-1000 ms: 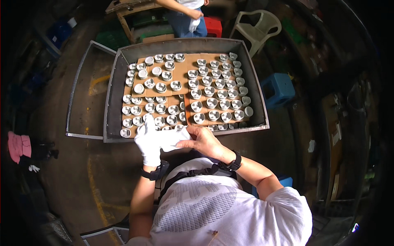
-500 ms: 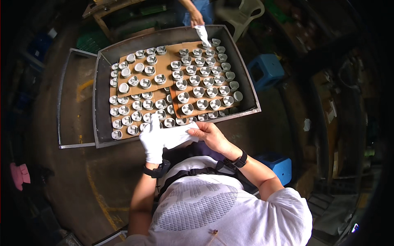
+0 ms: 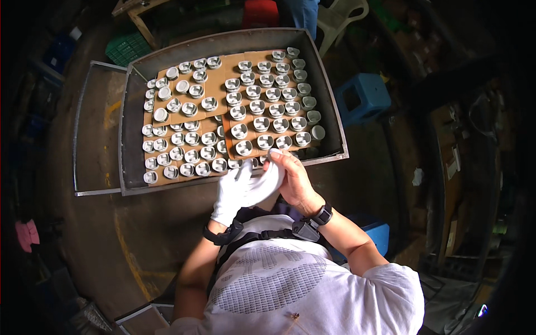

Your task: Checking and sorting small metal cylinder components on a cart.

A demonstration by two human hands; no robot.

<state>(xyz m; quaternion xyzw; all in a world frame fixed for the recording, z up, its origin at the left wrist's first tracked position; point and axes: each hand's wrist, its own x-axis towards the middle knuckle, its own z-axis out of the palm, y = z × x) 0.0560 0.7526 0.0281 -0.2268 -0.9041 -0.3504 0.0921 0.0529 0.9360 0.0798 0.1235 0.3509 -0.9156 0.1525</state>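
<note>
The bare right hand [image 3: 296, 178] pinches a limp white fabric glove [image 3: 270, 183] by its upper end, while the white-gloved left hand [image 3: 230, 192] points its fingers forward against the lower end (whether it grips, I cannot tell). The glove lies between the hands, its long axis slanting from left palm up to right fingertips, the right nearer. Ahead of both, silvery cup-shaped metal parts [image 3: 243, 148] stand on brown cardboard sheets [image 3: 220, 84] in a dark metal-walled tray [image 3: 131, 134].
</note>
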